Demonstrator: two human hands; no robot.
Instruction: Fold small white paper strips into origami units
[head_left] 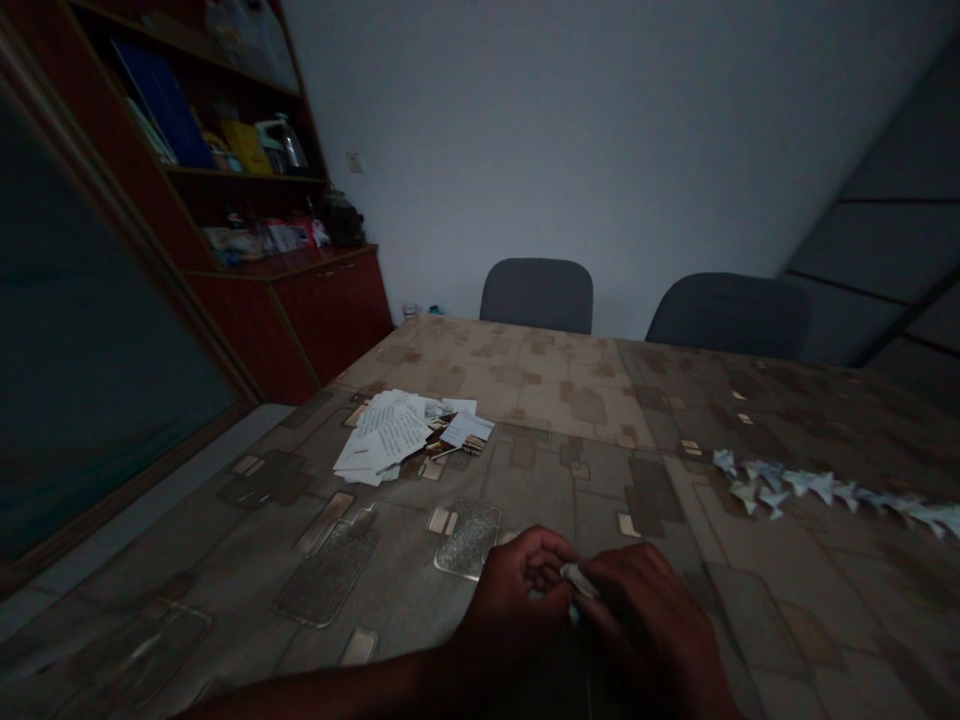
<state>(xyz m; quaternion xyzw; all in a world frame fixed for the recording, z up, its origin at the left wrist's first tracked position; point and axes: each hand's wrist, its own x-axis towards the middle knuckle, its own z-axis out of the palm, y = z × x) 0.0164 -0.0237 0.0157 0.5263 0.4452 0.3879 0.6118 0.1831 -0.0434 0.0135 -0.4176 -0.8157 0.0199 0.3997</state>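
Observation:
Near the table's front edge, my left hand (521,585) and my right hand (651,610) meet with curled fingers. A small whitish piece of folded paper (577,578) is pinched between their fingertips. Most of it is hidden by the fingers, so its shape is hard to make out in the dim light. Beyond my left hand lies a loose pile of printed paper sheets (384,440). Off to the right, a row of small pointed folded paper shapes (821,487) runs across the table.
A patterned cloth covers the table (525,480). Behind its far edge stand two grey chairs, a left one (536,292) and a right one (727,312). A glass (409,311) is at the far left corner. Further left is a reddish-brown cabinet (330,315) with filled shelves.

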